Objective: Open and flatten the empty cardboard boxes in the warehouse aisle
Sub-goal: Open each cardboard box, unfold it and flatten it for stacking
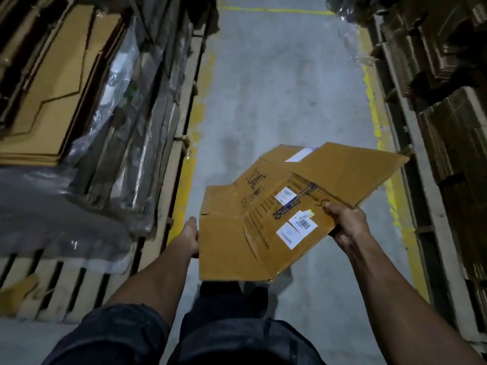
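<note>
Flattened cardboard box (266, 219) held above the aisle floor, left hand (190, 239) gripping its left edge, right hand (347, 221) pinching its right edge, both arms stretched forward

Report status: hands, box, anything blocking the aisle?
Left hand and right hand grip the cardboard box by opposite edges. Box opened out, nearly flat, held above the floor. Aisle ahead shows nothing blocking.

— What lies under the hands?
— A grey concrete aisle floor (276, 88) edged with worn yellow painted lines (374, 106), dimly lit.
— And to the sides?
— Left, pale wooden pallets (66, 280) with plastic-wrapped stacks (123, 101); right, brown cardboard stacks (453, 122).
</note>
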`<state>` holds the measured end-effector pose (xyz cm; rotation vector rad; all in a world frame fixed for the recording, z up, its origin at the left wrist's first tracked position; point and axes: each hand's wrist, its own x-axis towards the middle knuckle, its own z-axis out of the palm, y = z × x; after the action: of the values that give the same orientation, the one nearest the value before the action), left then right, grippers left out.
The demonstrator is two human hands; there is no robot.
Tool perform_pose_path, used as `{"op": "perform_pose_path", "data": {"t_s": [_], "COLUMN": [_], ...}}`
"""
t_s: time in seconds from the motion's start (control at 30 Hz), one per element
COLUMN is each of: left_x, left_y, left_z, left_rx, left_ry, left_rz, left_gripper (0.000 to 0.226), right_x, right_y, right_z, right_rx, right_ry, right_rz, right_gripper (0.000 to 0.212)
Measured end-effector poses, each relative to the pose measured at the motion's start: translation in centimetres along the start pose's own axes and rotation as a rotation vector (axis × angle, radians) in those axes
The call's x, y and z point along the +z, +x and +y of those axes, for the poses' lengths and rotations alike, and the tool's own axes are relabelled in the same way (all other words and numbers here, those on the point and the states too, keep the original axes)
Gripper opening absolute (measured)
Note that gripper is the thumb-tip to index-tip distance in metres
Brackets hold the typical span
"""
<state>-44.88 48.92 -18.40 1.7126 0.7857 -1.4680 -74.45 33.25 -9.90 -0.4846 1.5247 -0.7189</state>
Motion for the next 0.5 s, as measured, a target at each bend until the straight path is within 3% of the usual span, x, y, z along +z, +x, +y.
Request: {"op": "perform_pose_path", "data": {"t_s": [0.13, 0.3, 0.5], "left_x": [-0.3, -0.3, -0.4], "left_y": [-0.4, 2.4, 7.4], "left_z": [-2.0, -2.9, -1.8], "left_rx": [-0.023, -0.020, 0.047], "left_ry": [0.044, 0.062, 0.021], "left_rz": [-0.068, -0.039, 0.047], "left_gripper": [0.044, 0.033, 0.037], "right_x": [-0.7, -1.3, -3.2], "right_y": [-0.3, 0.5, 2.9], "right_z": [0.7, 2.4, 5.1], "right_rx": [-0.030, -0.003, 0.023], "right_ry": [-0.099, -0.110, -0.050], "right_rz": [-0.074, -0.140, -0.200], "right_gripper": [0.036, 0.041, 0.024]}}
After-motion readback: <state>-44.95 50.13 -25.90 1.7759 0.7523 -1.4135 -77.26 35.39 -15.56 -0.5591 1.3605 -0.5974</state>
